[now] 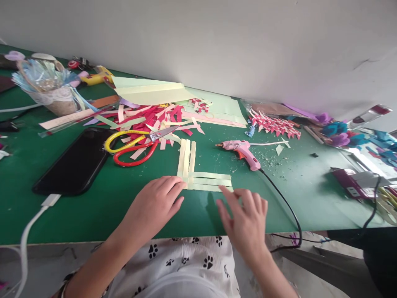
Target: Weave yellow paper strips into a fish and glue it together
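Observation:
Pale yellow paper strips (184, 159) stand upright in the view on a green table, and pale green paper strips (214, 181) run sideways from their lower part, forming an L. My left hand (159, 198) rests its fingertips on the lower left corner where the strips meet, thumb held apart. At the right ends of the green strips, my right hand (245, 211) has its index fingertip at the lowest strip, the other fingers loosely bent and apart. Nothing shows in its grasp. Whether the strips are woven or glued at the crossing, I cannot tell.
Scissors (136, 145) with yellow and red handles lie left of the strips, by a charging phone (74, 161). A pink glue gun (243, 151) trails its cord to the right. Behind are a paper-scrap heap (155, 116), pale sheets (151, 92) and a pink-and-white woven piece (274, 125).

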`<state>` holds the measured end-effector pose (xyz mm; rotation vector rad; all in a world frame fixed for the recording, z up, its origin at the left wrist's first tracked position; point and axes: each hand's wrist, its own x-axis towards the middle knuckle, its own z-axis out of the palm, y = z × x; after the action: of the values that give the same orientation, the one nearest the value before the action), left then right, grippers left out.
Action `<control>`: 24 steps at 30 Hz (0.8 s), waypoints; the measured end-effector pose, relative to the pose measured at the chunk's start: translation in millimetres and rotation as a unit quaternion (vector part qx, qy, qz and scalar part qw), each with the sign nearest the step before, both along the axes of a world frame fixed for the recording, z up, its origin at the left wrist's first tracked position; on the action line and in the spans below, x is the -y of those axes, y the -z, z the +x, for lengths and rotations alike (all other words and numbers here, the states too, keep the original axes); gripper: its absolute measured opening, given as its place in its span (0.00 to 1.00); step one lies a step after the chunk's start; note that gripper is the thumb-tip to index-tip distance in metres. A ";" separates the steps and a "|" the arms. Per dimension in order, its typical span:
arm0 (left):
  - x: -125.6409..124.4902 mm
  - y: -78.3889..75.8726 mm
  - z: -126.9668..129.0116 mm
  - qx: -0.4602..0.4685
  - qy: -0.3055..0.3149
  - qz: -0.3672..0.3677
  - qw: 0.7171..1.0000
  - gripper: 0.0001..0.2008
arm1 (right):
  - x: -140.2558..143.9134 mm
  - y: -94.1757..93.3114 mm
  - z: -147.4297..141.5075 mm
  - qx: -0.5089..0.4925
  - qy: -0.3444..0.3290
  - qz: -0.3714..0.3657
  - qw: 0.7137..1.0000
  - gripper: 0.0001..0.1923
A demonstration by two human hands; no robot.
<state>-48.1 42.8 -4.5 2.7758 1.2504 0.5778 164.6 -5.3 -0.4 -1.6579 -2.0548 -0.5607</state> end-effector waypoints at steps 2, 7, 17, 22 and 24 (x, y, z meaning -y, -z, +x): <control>0.5 -0.1 -0.1 0.007 -0.003 -0.001 1.000 0.12 | 2.9 1.2 -17.3 -0.015 -0.013 -0.042 0.999 0.18; 1.8 -0.6 -0.6 0.014 -0.008 -0.011 1.000 0.12 | 1.6 5.4 -36.0 -0.038 0.006 -0.111 0.993 0.24; 1.2 -1.9 0.9 0.015 -0.012 -0.012 1.000 0.12 | 10.4 12.4 -3.2 -0.041 0.087 -0.100 0.990 0.21; 1.3 -1.1 1.0 0.011 -0.012 -0.012 1.000 0.12 | 11.6 11.1 6.0 -0.031 0.115 -0.057 0.991 0.20; 1.4 -0.9 1.2 0.009 -0.009 -0.006 1.000 0.12 | 11.1 9.0 0.1 -0.032 0.090 -0.057 0.994 0.20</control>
<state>-46.9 41.3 -3.6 2.7458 1.2733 0.5936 164.7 -16.4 -9.4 -1.9158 -1.9360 -0.4500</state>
